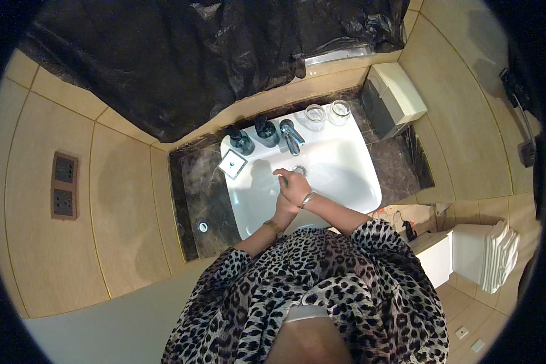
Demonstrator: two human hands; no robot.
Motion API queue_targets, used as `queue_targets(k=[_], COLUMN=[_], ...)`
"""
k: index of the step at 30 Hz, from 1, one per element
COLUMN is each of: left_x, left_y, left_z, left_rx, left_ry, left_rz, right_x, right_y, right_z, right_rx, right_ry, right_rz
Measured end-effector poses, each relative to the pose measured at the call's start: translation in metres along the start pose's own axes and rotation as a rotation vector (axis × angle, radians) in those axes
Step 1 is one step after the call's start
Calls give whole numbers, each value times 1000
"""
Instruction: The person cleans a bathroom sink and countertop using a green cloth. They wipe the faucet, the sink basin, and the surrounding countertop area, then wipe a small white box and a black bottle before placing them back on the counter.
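Both my hands are together over the white washbasin [346, 159]. My right hand [295, 185], with a bracelet at its wrist, lies across my left hand [285, 210], whose fingers are mostly hidden. A small bit of something green shows at my right hand's fingers; whether it is held, and by which hand, is unclear. The chrome tap [292, 138] stands behind them, and the metal drain [299, 170] is just beyond the right hand. Two dark pump bottles [241, 143] [267, 133] stand left of the tap.
Two glass jars [315, 117] [340, 112] stand on the basin's back right rim. A small square dish [232, 164] sits at its left corner. A boxy dispenser [393, 100] is at the counter's back right. Folded white towels [500, 257] are at the right.
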State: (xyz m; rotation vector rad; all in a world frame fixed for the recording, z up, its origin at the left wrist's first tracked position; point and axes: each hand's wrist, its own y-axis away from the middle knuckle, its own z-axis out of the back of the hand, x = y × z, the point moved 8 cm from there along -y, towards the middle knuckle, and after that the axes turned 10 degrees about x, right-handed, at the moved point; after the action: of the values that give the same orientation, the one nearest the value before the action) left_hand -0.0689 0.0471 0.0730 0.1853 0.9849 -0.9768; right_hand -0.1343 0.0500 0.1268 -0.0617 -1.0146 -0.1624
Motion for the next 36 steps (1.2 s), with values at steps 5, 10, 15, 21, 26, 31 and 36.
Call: queue_targets(k=[5,10,15,21,26,31,36], left_x=[5,-24,-77,-86,-68,-55,-14], left_y=[13,32,22,21,29,37,53], left_z=[17,29,33,37,35,36,22], left_rx=[-85,350,593,613,372,247,221], left_ry=[348,1225,1530,1464,1294,1209,896], left_rz=[263,986,793,778,788,815,923], right_x=[-8,37,69,78,70,67,38], right_y=[3,8,7,5,0,1,-2], right_z=[-9,29,31,20,6,-4,-25], right_rx=[1,96,315,379,279,236,105], right_ry=[-147,-271,-835,-854,-762,-462,-171], right_rz=[-95,216,302,50,-42,-30,124])
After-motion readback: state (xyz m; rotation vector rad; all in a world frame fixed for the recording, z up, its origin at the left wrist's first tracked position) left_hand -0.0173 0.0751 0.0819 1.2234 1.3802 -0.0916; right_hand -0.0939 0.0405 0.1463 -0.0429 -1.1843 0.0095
